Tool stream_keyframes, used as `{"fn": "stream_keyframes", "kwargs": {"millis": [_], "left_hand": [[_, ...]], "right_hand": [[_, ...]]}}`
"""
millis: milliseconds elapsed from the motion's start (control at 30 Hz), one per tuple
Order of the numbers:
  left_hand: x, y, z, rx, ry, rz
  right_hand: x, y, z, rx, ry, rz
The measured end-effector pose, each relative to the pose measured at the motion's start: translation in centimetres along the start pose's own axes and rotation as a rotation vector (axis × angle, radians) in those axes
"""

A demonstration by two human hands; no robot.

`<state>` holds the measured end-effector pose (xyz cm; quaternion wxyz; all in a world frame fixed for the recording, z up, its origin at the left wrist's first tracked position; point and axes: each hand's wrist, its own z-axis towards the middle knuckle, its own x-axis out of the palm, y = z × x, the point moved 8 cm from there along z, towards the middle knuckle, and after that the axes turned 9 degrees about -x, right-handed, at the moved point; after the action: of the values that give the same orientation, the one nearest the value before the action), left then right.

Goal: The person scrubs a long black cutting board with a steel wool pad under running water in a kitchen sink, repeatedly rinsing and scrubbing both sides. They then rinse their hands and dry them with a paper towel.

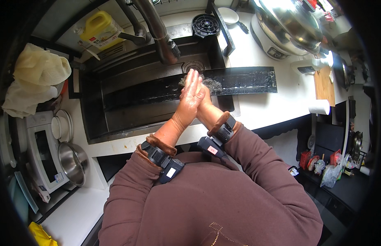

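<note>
My left hand [191, 95] and my right hand [205, 102] are pressed together above a long black panel [252, 80]. The left fingers are straight and close together, pointing away from me. Most of the right fingers are hidden behind the left hand. A grey, wiry-looking clump [212, 84], like a steel wool scourer, shows on the panel on both sides of my hands; whether they touch it I cannot tell. The panel is wet, with whitish streaks, and lies across the dark sink [116, 119] with its right end over the white counter [256, 108].
A dark faucet [170, 51] hangs over the sink. Behind stand a yellow jug [101, 29] and a round black drain part [205, 26]. A large steel-lidded cooker [287, 28] occupies the far right counter. At left are a steel bowl [72, 164] and draped cloths [38, 71].
</note>
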<state>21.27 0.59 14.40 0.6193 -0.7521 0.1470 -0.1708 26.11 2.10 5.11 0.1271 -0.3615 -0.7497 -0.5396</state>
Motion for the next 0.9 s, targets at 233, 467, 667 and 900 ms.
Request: {"fn": "stream_keyframes", "kwargs": {"millis": [233, 467, 667, 900], "left_hand": [[-0.5, 0.5, -0.1, 0.128, -0.033, 0.323], [-0.9, 3.5, 0.7, 0.069, -0.17, 1.531], [-1.2, 4.2, 0.0, -0.387, -0.104, 0.793], [-1.9, 2.7, 1.0, -0.191, -0.183, -0.355]], "right_hand": [[1.2, 0.7, -0.9, 0.283, 0.049, 0.231], [1.9, 1.6, -5.1, 0.044, 0.059, -0.315], [-0.2, 3.0, -2.6, -0.068, -0.005, -0.378], [2.7, 3.1, -3.5, 0.149, 0.108, 0.237]]}}
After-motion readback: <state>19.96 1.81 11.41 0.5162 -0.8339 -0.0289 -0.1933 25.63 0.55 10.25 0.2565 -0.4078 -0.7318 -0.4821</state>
